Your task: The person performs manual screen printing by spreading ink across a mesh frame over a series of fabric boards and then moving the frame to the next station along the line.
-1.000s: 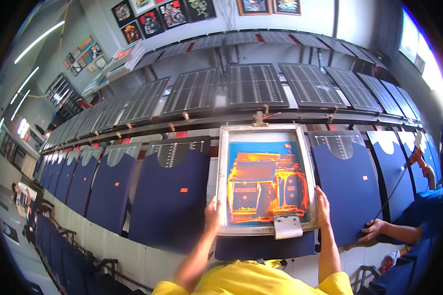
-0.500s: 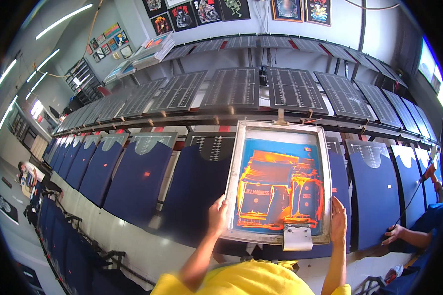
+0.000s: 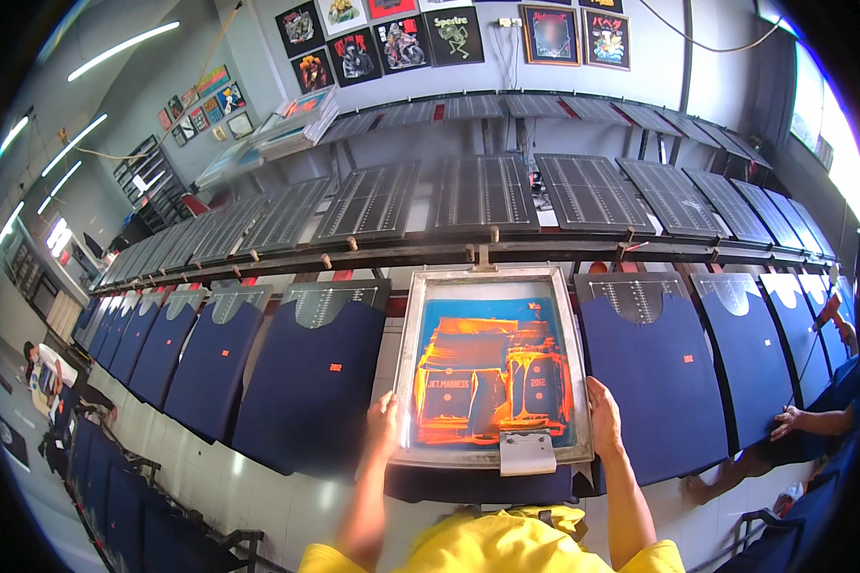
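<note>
A screen printing frame (image 3: 406,358) lies in front of me over a shirt board, with its far edge at the rail. Orange ink is smeared over its blue mesh (image 3: 492,390). My left hand (image 3: 382,425) is closed round its left side near the lower corner, and my right hand (image 3: 603,416) grips the right side. At its near edge sits a pale metal plate (image 3: 527,454). Navy shirts (image 3: 301,411) with small orange prints lie on the neighbouring boards. Most of the shirt under the screen is hidden.
A dark rail (image 3: 354,258) runs behind the boards, with bare grey boards (image 3: 483,196) beyond it. At the right, another person's hand (image 3: 786,422) hangs beside the shirts. A seated person (image 3: 53,372) is far left. Stacked frames (image 3: 301,115) stand at the back left.
Both my hands have carried the screen leftward, from partly over one printed shirt to the board left of it. It now sits lower and squarer to the rail. The view has shifted too.
</note>
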`<control>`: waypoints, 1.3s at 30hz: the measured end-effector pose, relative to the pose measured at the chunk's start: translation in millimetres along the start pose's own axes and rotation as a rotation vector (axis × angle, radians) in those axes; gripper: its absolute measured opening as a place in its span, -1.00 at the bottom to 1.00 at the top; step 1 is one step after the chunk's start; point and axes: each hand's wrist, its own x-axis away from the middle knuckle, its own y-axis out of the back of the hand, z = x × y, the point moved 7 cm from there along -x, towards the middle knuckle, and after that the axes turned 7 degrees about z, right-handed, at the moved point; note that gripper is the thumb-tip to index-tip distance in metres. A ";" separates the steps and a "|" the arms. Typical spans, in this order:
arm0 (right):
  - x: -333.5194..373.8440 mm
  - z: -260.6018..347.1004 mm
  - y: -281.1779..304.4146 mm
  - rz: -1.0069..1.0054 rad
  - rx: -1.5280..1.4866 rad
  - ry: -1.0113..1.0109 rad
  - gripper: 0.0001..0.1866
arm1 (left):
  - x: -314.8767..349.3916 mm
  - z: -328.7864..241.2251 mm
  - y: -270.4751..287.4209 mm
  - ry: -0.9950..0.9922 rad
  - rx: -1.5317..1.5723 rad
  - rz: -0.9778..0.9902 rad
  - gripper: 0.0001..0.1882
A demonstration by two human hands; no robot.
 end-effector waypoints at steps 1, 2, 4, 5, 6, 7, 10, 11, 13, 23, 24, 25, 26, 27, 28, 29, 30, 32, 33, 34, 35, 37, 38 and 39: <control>-4.3 -1.3 -4.0 -0.011 0.013 -0.010 -0.12 | -5.9 0.2 1.3 -0.009 0.012 -0.002 -0.42; -10.1 -2.8 -10.0 0.010 -0.004 0.014 -0.14 | -11.4 3.8 5.7 -0.017 0.020 -0.011 -0.43; -15.6 -5.5 -14.9 0.013 0.003 0.021 -0.15 | -23.1 9.8 11.7 -0.030 0.010 -0.027 -0.44; -17.5 -6.4 -16.3 0.011 0.008 0.024 -0.15 | -28.6 11.3 12.2 -0.032 -0.008 -0.030 -0.45; -19.5 -7.1 -17.6 0.012 0.012 0.027 -0.16 | -33.4 12.5 13.5 -0.035 -0.027 -0.034 -0.45; -21.6 -7.5 -18.7 0.013 0.016 0.031 -0.17 | -38.0 17.0 14.6 0.010 -0.029 -0.008 -0.46; -26.0 -5.6 -23.7 0.010 0.023 0.056 -0.18 | -49.1 20.0 14.2 0.070 -0.050 0.049 -0.48; -24.8 -4.9 -24.1 0.005 0.023 0.059 -0.19 | -50.5 17.2 14.5 0.045 -0.070 0.055 -0.49; -25.5 -1.1 -22.7 -0.010 0.035 0.062 -0.19 | -51.9 10.4 13.9 -0.024 -0.082 0.028 -0.50; -30.5 -10.0 -26.9 -0.027 0.089 0.048 -0.19 | -48.4 27.2 16.6 -0.009 -0.024 -0.039 -0.52; -29.6 -10.5 -25.1 -0.042 0.093 0.046 -0.18 | -49.4 26.2 14.9 0.001 -0.016 -0.032 -0.51; -27.7 -11.2 -23.3 -0.057 0.097 0.045 -0.18 | -49.3 27.4 12.2 0.042 -0.043 -0.002 -0.50; -27.0 -13.4 -19.9 -0.070 0.099 0.046 -0.18 | -46.5 18.1 10.7 0.081 -0.071 0.026 -0.48; -26.7 -16.5 -16.4 -0.071 0.099 0.061 -0.19 | -46.2 12.8 7.0 0.119 -0.098 0.055 -0.47; -26.9 -20.1 -12.6 -0.073 0.100 0.075 -0.19 | -48.3 20.4 4.1 -0.005 -0.037 -0.027 -0.45; -28.5 -26.2 -9.9 -0.066 0.099 0.088 -0.20 | -50.2 28.9 4.3 0.021 -0.076 -0.006 -0.45; -29.7 -32.3 -5.5 -0.093 0.163 0.087 -0.25 | -52.6 37.2 5.7 0.047 -0.115 0.015 -0.45; -30.4 -35.3 -3.8 -0.146 0.221 0.090 -0.27 | -52.0 32.6 3.7 0.006 -0.162 0.001 -0.42; -29.3 -36.3 -3.1 -0.173 0.250 0.093 -0.29 | -49.5 26.4 2.3 -0.066 -0.168 -0.040 -0.39; -30.8 -34.9 -8.4 -0.146 0.262 0.126 -0.41 | -45.7 20.7 4.5 -0.136 -0.171 -0.090 -0.34; -30.0 -31.9 -10.7 -0.143 0.306 0.112 -0.42 | -46.7 25.8 5.3 -0.087 -0.169 -0.071 -0.33; -31.4 -26.3 -17.2 -0.136 0.391 0.085 -0.43 | -53.8 34.0 10.7 0.011 -0.167 -0.038 -0.32; -31.0 -27.9 -20.5 -0.154 0.363 0.122 -0.46 | -48.7 21.1 9.8 -0.048 -0.138 -0.104 -0.39; -24.2 -14.1 -38.6 -0.116 0.627 0.198 -0.46 | -40.6 11.1 13.7 -0.123 -0.154 -0.130 -0.43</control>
